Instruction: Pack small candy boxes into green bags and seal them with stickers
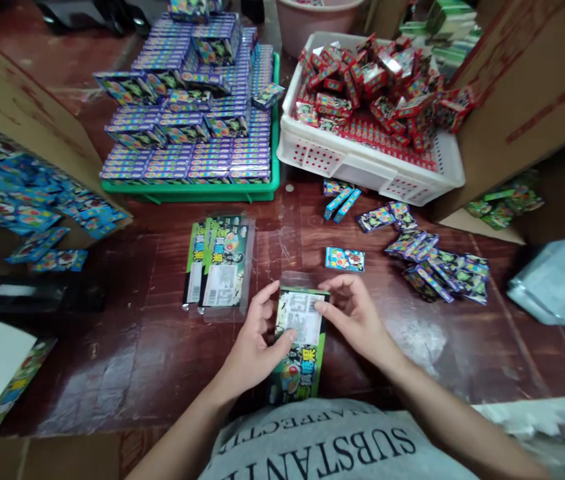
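Note:
Close to my body, a flat green-and-black printed candy box point(298, 360) lies between my two hands, with a clear plastic edge sticking out at its far end. My left hand point(261, 340) grips its left side, thumb across the printed label. On the far right corner, my right hand point(355, 317) pinches the box between thumb and fingers. Left of my hands lie two similar boxes point(222, 273), overlapping, in clear plastic. A small blue candy packet point(345, 259) rests just beyond my right hand.
A green tray point(192, 193) holds stacked purple packets. Beside it, a white basket point(362, 175) is heaped with red packets. Purple packets point(442, 267) lie loose at right. Cardboard boxes point(522, 107) stand either side, the left one holding blue packets point(17, 187).

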Available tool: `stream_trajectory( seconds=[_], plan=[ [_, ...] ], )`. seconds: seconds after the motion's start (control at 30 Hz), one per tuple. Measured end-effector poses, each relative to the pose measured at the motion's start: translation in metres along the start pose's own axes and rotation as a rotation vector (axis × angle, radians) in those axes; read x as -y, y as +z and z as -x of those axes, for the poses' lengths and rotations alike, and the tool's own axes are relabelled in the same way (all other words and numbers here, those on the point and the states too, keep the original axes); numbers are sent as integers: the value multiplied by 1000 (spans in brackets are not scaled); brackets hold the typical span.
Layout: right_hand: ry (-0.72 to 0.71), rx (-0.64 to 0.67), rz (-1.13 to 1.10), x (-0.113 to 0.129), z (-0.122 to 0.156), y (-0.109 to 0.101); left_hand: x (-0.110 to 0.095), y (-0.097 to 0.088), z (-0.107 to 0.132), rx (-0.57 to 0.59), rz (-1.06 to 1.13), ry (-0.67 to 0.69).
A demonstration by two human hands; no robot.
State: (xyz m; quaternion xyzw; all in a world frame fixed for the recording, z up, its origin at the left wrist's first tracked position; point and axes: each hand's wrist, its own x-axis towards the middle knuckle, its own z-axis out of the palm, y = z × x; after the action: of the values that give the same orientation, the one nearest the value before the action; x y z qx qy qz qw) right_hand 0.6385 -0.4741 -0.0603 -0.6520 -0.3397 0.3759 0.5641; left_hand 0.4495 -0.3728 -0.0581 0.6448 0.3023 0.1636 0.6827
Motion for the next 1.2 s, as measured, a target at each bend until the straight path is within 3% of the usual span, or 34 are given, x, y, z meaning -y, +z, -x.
stream_trajectory(
  seconds=[0.1,0.2,0.33,0.47,0.63,0.83,0.93,1.07,1.2],
  plan=[
    [44,-107,-80,-8,6,12,-1,-7,-8,23,-44,-4],
    [49,-38,-65,-3,1,11,-5,-17,-17,-12,-136,-16],
    [-120,53,-9,8,-10,7,-7,-28,-30,-132,-200,46],
    [-203,62,80,11,-18,7,-5,-33,-36,-246,-158,10],
    [-178,177,133,17,-20,7,-21,-35,-33,-102,-268,-15],
    [153,193,39,29,-31,17,-41,-40,-35,-104,-209,-74],
    [247,243,-48,34,-36,18,-42,-46,-37,-85,-181,-118],
    [291,307,-132,33,-41,9,-38,-56,-37,-4,-156,-115],
    [225,361,-101,35,-36,2,-38,-60,-37,105,-177,-31]
  ],
)
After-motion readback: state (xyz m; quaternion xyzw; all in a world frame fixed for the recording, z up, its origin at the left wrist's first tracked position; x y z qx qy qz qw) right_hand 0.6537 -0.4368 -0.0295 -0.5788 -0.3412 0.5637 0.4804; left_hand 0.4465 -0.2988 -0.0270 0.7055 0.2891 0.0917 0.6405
